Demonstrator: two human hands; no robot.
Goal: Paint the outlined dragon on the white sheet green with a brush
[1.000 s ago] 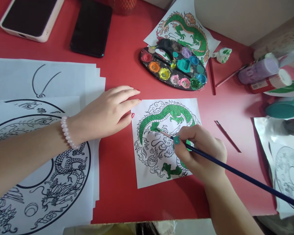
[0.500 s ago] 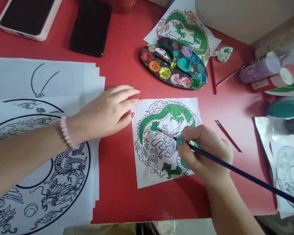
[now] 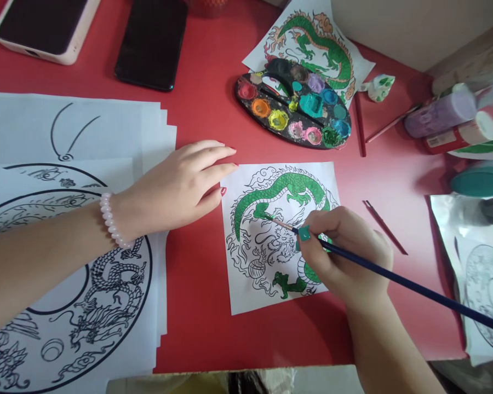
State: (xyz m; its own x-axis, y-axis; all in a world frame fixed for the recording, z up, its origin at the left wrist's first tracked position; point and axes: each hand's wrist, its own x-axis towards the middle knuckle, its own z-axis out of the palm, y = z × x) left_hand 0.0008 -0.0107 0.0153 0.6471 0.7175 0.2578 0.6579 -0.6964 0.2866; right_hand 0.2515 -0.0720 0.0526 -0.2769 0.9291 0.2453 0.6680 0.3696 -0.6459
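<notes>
Brush [image 3: 419, 289] shifted rightward, pinched in right hand [image 3: 349, 257]; left hand [image 3: 178, 186] spread; dragon sheet [image 3: 243, 295] between.

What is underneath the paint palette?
Part of a dragon picture lies under the paint palette, showing also through its thumb hole. Whatever else the palette covers, including the picture's lower edge, cannot be seen.

Tabletop [image 3: 205, 284]: red. Paintbrush [image 3: 378, 266]: handle finished in dark blue. Dragon sheet [image 3: 246, 295]: white, black-outlined, scaly body coloured green, flames and clouds left white. Palette [image 3: 267, 123]: black, dotted with orange, yellow, pink, teal. Bracelet [image 3: 110, 220]: beaded in pale pink.
</notes>
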